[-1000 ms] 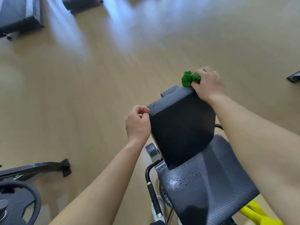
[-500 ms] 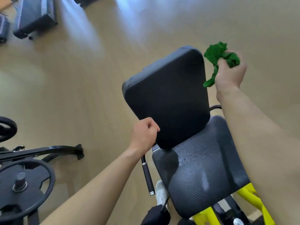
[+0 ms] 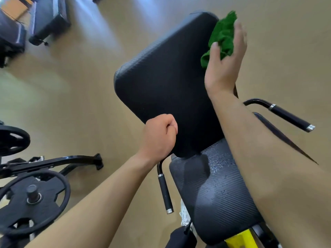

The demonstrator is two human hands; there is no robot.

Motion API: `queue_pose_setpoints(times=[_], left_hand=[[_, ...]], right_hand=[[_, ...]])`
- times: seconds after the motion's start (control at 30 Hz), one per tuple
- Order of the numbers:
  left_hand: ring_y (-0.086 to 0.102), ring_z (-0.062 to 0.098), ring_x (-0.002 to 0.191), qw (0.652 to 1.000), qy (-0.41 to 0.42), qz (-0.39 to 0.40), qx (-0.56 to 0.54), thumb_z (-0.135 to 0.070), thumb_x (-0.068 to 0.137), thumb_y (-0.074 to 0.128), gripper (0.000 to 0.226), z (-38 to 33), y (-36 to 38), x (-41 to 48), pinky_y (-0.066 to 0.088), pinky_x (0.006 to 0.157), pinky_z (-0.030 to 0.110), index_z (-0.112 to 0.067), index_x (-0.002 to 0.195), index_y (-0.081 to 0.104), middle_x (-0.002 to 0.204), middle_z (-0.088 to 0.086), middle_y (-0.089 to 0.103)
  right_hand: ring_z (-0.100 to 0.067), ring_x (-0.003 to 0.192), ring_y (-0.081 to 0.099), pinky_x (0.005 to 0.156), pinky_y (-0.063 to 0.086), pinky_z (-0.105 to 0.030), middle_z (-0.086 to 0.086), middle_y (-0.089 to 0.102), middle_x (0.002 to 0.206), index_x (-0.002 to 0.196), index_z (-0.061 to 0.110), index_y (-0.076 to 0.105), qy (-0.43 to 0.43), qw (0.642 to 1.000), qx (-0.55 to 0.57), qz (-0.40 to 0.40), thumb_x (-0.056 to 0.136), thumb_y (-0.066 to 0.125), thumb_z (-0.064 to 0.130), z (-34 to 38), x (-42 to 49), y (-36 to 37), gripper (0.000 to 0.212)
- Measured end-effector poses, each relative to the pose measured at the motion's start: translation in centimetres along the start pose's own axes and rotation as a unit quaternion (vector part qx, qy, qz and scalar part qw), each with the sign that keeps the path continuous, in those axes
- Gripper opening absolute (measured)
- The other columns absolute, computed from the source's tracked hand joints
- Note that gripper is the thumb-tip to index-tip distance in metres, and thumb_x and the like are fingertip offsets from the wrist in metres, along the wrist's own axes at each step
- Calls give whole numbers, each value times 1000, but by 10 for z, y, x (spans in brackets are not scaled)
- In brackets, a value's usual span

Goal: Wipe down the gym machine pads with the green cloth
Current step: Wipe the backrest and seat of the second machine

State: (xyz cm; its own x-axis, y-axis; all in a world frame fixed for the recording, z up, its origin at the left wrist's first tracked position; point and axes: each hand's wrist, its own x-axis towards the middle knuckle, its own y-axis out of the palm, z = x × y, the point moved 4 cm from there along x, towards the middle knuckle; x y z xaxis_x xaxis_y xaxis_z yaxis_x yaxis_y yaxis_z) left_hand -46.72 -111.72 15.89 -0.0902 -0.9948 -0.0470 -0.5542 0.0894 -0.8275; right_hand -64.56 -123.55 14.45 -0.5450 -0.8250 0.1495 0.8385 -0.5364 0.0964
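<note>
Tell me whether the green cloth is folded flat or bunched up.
Bunched up: the green cloth sits crumpled in the right hand, pressed at the back pad's upper right edge.

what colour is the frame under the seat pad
Yellow frame, visible below the black seat pad in the head view.

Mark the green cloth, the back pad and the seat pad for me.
green cloth [image 3: 223, 35], head view, on the bunched middle.
back pad [image 3: 166, 83], head view, on its front face.
seat pad [image 3: 216, 194], head view, on its ribbed top.
</note>
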Motion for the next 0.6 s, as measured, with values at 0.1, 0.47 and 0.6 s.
queue_pose_setpoints(times=[0.1, 0.47, 0.6], left_hand=[[51, 15, 63, 997, 61, -42, 31, 5, 78, 46, 23, 4, -18, 2, 42, 56, 32, -11, 64, 53, 62, -4, 53], [51, 18, 95, 938, -61, -339, 32, -15, 88, 51, 21, 46, -120, 41, 43, 94, 35, -30, 101, 57, 105, -9, 55], [67, 17, 100, 943, -116, -300, -80, -24, 93, 46, 29, 58, -115, 53, 55, 90, 32, -26, 103, 73, 104, -11, 70]], right_hand=[[-33, 152, 25, 120, 32, -25, -21, 29, 161, 153, 6, 38, -40, 998, -34, -25, 94, 56, 12, 4, -16, 19, 62], [-43, 144, 38, 119, 30, -53, -9, 38, 158, 146, 32, 55, -529, 774, -281, 204, 96, 55, 6, -4, -106, 88, 57], [-47, 142, 39, 115, 40, -53, -25, 47, 151, 148, 24, 52, -436, 843, -307, 76, 97, 63, 15, 2, -28, 58, 53]])
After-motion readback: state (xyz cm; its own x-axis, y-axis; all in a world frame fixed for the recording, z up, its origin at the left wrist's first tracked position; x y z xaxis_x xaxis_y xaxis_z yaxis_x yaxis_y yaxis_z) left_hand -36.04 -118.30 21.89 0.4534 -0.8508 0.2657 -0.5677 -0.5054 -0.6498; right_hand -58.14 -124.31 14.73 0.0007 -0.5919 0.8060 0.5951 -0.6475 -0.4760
